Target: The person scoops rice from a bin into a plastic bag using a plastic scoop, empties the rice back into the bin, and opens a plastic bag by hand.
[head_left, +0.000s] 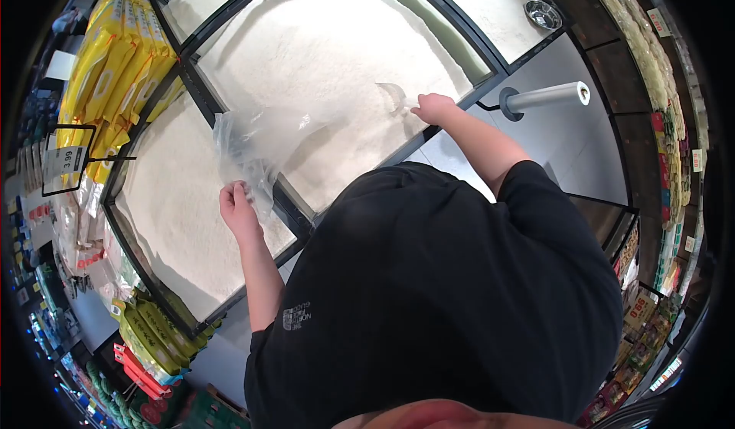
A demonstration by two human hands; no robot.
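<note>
My left hand [240,211] is closed on the edge of a clear plastic bag [256,142], which spreads over the divider between two bins. My right hand [435,109] grips a pale, see-through scoop [392,96] by its handle. The scoop's head lies at the surface of the white grain or powder [306,61] in the middle bin; whether anything is in it I cannot tell. More of the same white stuff [184,199] fills the bin at the left, beneath my left hand.
A black frame [200,92] divides the bins. Yellow packs [115,54] are stacked at the left, green packs [153,329] below. At the right stand a bag roll [547,99] on a holder and a metal bowl [543,15]. A price sign [67,159] juts out left.
</note>
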